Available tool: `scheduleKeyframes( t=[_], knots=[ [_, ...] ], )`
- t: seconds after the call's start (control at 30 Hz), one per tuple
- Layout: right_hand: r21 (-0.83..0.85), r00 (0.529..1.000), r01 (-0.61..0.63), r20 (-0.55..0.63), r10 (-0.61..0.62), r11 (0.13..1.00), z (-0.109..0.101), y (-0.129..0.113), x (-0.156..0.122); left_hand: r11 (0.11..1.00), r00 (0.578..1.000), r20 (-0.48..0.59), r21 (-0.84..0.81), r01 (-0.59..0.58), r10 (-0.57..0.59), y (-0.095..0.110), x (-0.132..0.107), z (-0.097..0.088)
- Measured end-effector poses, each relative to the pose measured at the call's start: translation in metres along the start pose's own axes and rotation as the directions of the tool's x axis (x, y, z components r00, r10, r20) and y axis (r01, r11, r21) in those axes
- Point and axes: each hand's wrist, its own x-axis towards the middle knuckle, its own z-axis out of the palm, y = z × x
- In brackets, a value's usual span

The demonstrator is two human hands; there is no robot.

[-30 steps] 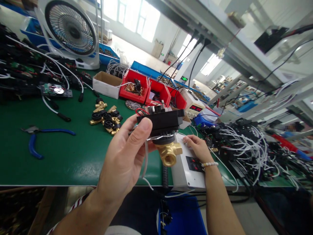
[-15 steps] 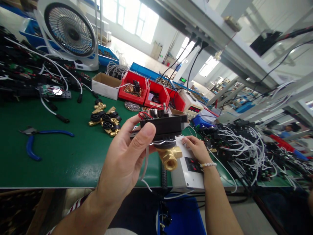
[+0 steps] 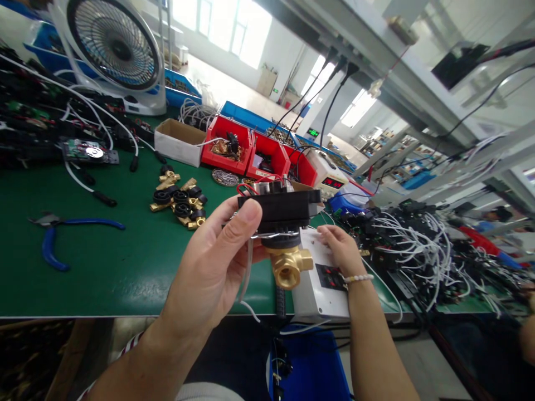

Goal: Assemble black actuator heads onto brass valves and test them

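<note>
Above the green bench (image 3: 125, 267), the left hand (image 3: 213, 267) grips a valve (image 3: 282, 228) by its black housing, brass body hanging below; the right hand (image 3: 343, 250) rests open-fingered on a white box (image 3: 320, 289).

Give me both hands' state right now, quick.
Left hand: closed around the motorized brass valve, held up above the table.
Right hand: open, fingers resting on the white test box, holding nothing.
</note>
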Motion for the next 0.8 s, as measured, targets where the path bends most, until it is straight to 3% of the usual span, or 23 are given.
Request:
scheduleKeyframes(
  t=[0.13, 0.27, 0.33, 0.4, 0.47, 0.53, 0.67, 0.8],
  knots=[
    [0.222, 0.966, 0.055, -0.258, 0.004, 0.973, -0.021, -0.008, 0.002, 0.999, 1.000, -0.009, 0.037, -0.021, 0.021, 0.004, 0.001, -0.001],
    [0.323, 0.949, 0.125, -0.315, -0.018, 0.938, -0.028, -0.032, -0.038, 0.998, 0.999, -0.016, 0.030, -0.046, 0.046, 0.006, 0.001, -0.002],
    [0.321, 0.973, 0.172, -0.205, -0.109, 0.931, -0.014, -0.043, -0.079, 0.999, 0.999, -0.014, 0.027, -0.047, 0.048, 0.006, 0.001, -0.001],
    [0.225, 0.971, 0.229, 0.013, -0.238, 0.947, 0.010, -0.047, -0.125, 0.999, 0.999, -0.011, 0.026, -0.046, 0.046, 0.005, 0.000, 0.000],
    [0.116, 0.918, 0.271, 0.268, -0.293, 0.956, 0.038, -0.042, -0.167, 0.999, 0.999, -0.007, 0.028, -0.042, 0.042, 0.005, 0.000, 0.000],
    [-0.010, 0.854, 0.339, 0.423, -0.304, 0.941, 0.062, -0.031, -0.198, 0.999, 0.999, -0.006, 0.032, -0.040, 0.041, 0.006, -0.001, 0.001],
    [-0.106, 0.801, 0.393, 0.527, -0.283, 0.914, 0.085, -0.004, -0.225, 0.999, 0.999, -0.009, 0.032, -0.045, 0.045, 0.010, -0.002, 0.000],
    [-0.103, 0.784, 0.379, 0.563, -0.261, 0.919, 0.080, 0.015, -0.233, 0.997, 0.997, -0.030, 0.048, -0.067, 0.068, 0.014, -0.001, -0.002]
  ],
)
